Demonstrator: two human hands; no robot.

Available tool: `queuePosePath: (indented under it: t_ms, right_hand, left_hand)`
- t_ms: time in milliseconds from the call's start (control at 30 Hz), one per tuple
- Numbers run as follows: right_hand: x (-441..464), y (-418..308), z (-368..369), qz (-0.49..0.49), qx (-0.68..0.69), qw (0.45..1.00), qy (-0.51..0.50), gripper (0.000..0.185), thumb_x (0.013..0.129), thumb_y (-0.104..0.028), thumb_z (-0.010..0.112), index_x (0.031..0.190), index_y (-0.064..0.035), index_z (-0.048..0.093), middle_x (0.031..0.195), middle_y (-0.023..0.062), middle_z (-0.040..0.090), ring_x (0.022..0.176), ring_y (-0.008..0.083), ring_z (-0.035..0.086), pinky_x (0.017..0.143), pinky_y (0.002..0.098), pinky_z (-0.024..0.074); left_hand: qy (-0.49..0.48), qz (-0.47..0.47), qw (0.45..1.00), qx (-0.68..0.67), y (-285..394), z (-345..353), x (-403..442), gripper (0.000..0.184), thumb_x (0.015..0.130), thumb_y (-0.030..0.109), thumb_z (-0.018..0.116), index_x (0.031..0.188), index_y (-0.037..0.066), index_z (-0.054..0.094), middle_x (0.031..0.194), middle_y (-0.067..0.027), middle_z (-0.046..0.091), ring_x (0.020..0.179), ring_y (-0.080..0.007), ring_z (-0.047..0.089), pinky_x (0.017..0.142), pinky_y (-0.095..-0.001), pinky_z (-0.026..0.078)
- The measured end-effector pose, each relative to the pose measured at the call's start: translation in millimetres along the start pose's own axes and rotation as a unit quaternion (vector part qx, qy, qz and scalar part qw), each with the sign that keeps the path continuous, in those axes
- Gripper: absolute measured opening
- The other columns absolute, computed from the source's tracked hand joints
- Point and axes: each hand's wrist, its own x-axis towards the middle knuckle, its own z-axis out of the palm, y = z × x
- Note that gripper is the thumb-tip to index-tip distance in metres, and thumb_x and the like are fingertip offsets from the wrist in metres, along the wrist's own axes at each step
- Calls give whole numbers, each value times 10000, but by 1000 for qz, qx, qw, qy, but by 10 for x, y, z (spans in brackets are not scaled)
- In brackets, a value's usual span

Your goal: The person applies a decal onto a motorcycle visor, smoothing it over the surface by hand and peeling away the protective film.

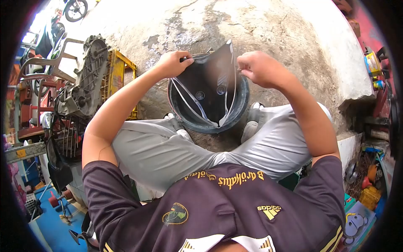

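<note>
Panel (209, 80) of dark plastic slants within the round tub (242, 101); our left hand (173, 65) grips its edge, seemingly to steady it. Whether our right hand's (264, 70) curled grip holds it, we cannot tell.

Left: a metal engine casing (87, 75) is positioned beside a yellow crate (133, 67). Farther left: a brown chair (45, 61). Far left: a black wheel (76, 9). Near left: a blue surface (52, 229). Right: a yellow-labelled container (372, 64), adjacent to a white ledge (351, 77).
</note>
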Motion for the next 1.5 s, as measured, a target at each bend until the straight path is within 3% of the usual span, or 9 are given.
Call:
queuePosePath:
  t_ms: [233,300,467,700,767,967,1167,1367,1500]
  right_hand:
    - [28,127,212,-24,-26,999,-9,103,907,-100,698,993,-44,700,1000,187,738,994,401,701,858,496,554]
    - [74,207,415,-89,-15,996,22,88,909,-102,692,974,-43,701,978,186,721,969,402,700,854,499,554]
    - [142,200,978,-133,26,990,29,87,908,-111,704,965,-46,713,981,163,698,984,393,687,872,488,555]
    - [207,75,1457,-237,32,971,-19,93,892,-143,736,969,-96,714,989,109,699,1018,343,677,903,462,560]
    - [281,59,1455,-237,-57,968,-61,97,888,-163,737,959,-103,707,987,103,706,1031,342,678,905,459,563]
    - [524,183,1322,-124,0,990,63,115,888,-139,710,988,-84,696,1015,134,706,1035,366,679,906,486,558]
    - [420,-126,1449,-275,-144,950,4,36,826,-107,668,860,-96,665,920,96,674,924,314,703,795,453,580]
    - [1037,163,1260,-137,-102,977,130,79,919,-109,629,911,-78,701,980,129,707,957,353,718,829,477,587]
    - [919,-56,1428,-212,-122,970,-9,78,857,-100,647,915,-76,694,1000,125,696,976,345,716,859,487,580]
  left_hand:
    - [-63,-10,998,13,-84,282,1,346,1032,388,624,1212,118,743,1144,-204,748,1096,-399,701,975,-485,533]
    - [-48,58,997,23,-238,455,-27,359,1056,374,592,1262,110,721,1174,-215,725,1130,-400,681,997,-488,520]
    - [-10,77,997,-17,-210,470,-210,374,1049,316,629,1358,107,647,1276,-220,618,1213,-429,622,1040,-487,502]
    - [-12,206,970,131,-427,292,-366,660,891,225,811,1490,205,536,1489,-163,477,1322,-385,559,1106,-498,480]
    - [17,326,914,239,-464,236,-401,695,882,239,813,1513,222,522,1544,-129,464,1366,-347,526,1119,-507,466]
    - [-28,292,932,215,-478,270,-462,782,881,249,808,1585,238,467,1554,-108,479,1375,-328,522,1143,-509,452]
    - [-5,244,954,176,-442,347,-521,840,870,258,818,1614,230,430,1556,-140,478,1399,-363,494,1173,-519,423]
    - [46,179,980,79,-424,433,-451,887,846,284,848,1613,138,425,1591,-164,450,1436,-399,448,1192,-534,396]
    - [30,169,983,63,-429,406,-370,896,809,227,876,1594,137,454,1586,-164,454,1460,-391,440,1195,-521,404]
